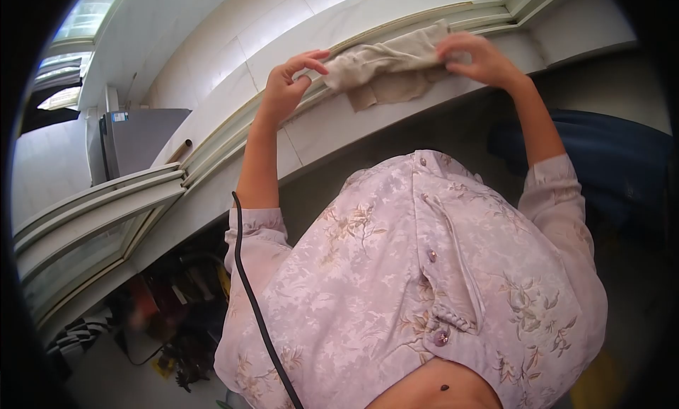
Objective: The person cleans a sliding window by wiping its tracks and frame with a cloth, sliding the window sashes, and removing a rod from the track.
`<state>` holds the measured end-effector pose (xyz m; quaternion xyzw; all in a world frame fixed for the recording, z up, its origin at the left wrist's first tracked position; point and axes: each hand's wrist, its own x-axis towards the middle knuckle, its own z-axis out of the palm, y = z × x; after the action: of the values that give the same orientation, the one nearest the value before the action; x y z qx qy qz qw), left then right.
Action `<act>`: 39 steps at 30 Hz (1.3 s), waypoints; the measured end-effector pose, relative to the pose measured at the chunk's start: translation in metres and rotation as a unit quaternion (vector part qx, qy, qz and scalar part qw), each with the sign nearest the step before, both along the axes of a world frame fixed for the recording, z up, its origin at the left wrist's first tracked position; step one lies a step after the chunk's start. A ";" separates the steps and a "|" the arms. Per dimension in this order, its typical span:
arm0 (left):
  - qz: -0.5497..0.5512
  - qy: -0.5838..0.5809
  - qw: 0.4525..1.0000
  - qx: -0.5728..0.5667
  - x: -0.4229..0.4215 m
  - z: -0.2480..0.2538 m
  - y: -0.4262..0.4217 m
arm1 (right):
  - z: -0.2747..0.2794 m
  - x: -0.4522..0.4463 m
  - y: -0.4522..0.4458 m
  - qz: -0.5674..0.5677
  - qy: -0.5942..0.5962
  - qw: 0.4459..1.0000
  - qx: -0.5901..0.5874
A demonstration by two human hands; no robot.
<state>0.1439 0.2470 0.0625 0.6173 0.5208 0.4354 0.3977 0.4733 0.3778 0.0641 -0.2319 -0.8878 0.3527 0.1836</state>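
Observation:
A damp-looking beige cloth (385,59) lies crumpled along the sliding-window track, with a darker, flatter part (396,92) hanging over the inner sill. Beside its left end is my left hand (288,85), its thumb and fingers apart, the index fingertip close to the cloth's edge; whether it touches cannot be made out. My right hand (481,61) is at the cloth's right end, slightly blurred. Its fingers and thumb curl at the edge and appear to pinch the fabric there.
The window track (219,141) runs along the pale tiled sill (300,141). At left are a window frame (99,221) and a grey cabinet-like box (145,136). A dark blue covered object (594,161) stands at right. A black cable (247,281) hangs across my left sleeve.

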 end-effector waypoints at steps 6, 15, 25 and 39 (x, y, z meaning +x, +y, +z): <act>0.127 0.064 0.987 -0.077 0.014 -0.001 0.004 | -0.036 -0.004 -0.009 -0.285 0.075 0.956 -0.016; 0.112 0.352 0.919 -0.135 0.022 -0.011 0.003 | -0.042 -0.015 -0.002 -0.287 -0.090 0.936 0.181; 0.255 -0.300 0.911 -0.123 0.017 -0.014 -0.019 | -0.031 -0.024 -0.094 -0.291 0.084 0.945 -0.125; -0.026 0.359 0.930 0.074 0.097 -0.013 0.058 | -0.041 -0.039 -0.097 -0.260 0.164 0.938 -0.158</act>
<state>0.2406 0.3049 0.0492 0.7734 0.5787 0.2119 0.1485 0.4345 0.2812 0.0235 -0.4195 -0.6870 0.4613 0.3732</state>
